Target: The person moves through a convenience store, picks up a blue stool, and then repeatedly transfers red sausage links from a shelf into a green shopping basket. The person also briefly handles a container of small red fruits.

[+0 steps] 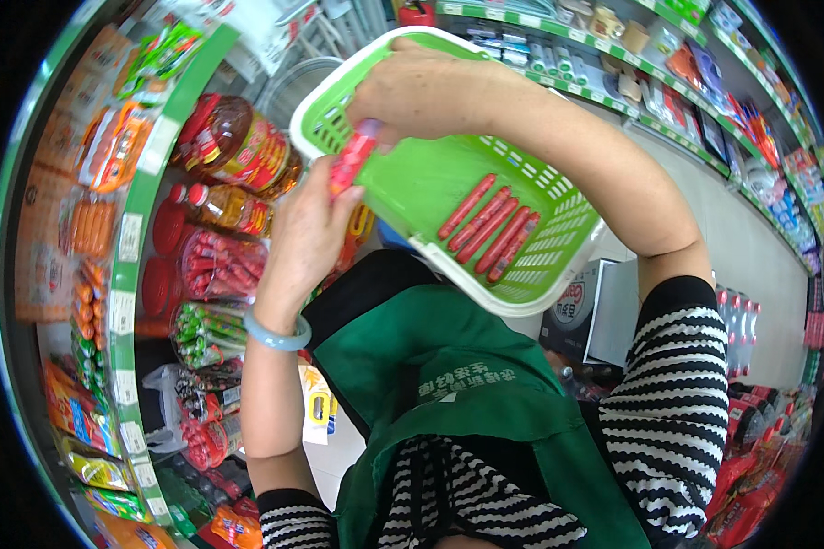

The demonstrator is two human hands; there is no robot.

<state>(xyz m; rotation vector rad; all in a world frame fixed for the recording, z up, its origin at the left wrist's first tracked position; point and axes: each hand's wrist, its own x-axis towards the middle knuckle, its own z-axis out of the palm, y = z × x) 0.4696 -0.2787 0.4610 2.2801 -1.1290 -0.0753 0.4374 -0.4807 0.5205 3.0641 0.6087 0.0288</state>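
Note:
A red plastic-wrapped sausage (353,159) is held aslant over the left end of a green plastic shopping basket with a white rim (446,271). My left hand (309,230), with a pale bangle at the wrist, grips its lower part between thumb and fingers. Bent across the basket from the right, my right hand (412,92) is closed at its upper end; the fingertips are partly hidden. Several red-wrapped sausages (487,223) lie side by side on the basket floor, to the right of both hands.
A price-tagged shelf (129,274) with packed sausages runs along the left. Beside it stand a large oil bottle (240,147) and jars of red sticks (223,264) and green sticks (209,333). A cardboard box (570,312) and bottled drinks (738,322) are on the right, shelves (611,51) behind.

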